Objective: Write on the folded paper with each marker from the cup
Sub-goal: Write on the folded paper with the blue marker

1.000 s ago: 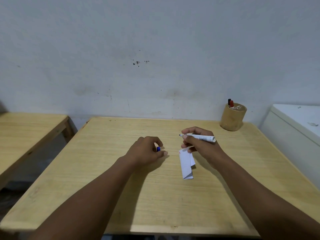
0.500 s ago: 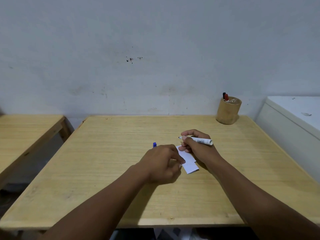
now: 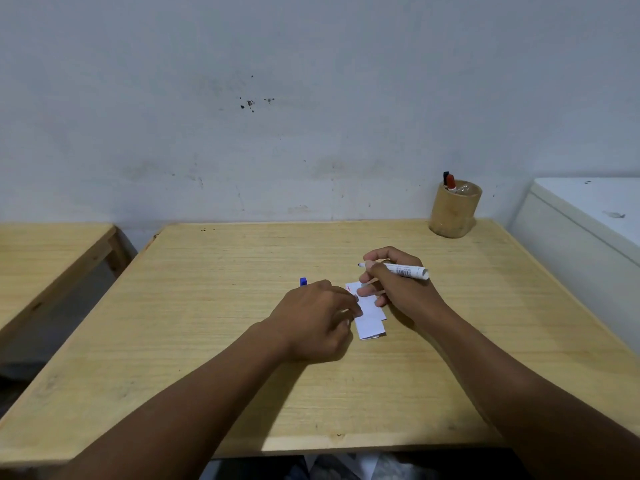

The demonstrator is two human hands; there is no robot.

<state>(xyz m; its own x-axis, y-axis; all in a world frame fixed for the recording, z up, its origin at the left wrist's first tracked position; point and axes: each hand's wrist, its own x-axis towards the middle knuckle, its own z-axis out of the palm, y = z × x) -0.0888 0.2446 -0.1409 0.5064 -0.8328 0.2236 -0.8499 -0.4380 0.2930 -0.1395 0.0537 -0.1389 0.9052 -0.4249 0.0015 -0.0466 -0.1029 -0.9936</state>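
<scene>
The folded white paper (image 3: 371, 320) lies mid-table with small red marks at its far corner. My left hand (image 3: 317, 320) rests curled at its left edge, fingertips pinning it. My right hand (image 3: 398, 285) holds an uncapped white marker (image 3: 403, 270) level above the paper's far end, tip pointing left, while its lower fingers touch the paper. A blue cap (image 3: 303, 281) stands just beyond my left hand; I cannot tell whether the hand touches it. The tan cup (image 3: 453, 213) stands at the table's back right with a red-capped marker (image 3: 450, 182) and a black-capped one in it.
The wooden table (image 3: 207, 306) meets a grey wall at the back. A second wooden table (image 3: 45, 258) stands to the left across a gap. A white cabinet (image 3: 585, 230) stands close along the right side.
My left hand left the blue cap's spot and moved right onto the paper. The paper turned slightly. My right hand kept the marker and stayed at the paper's far end.
</scene>
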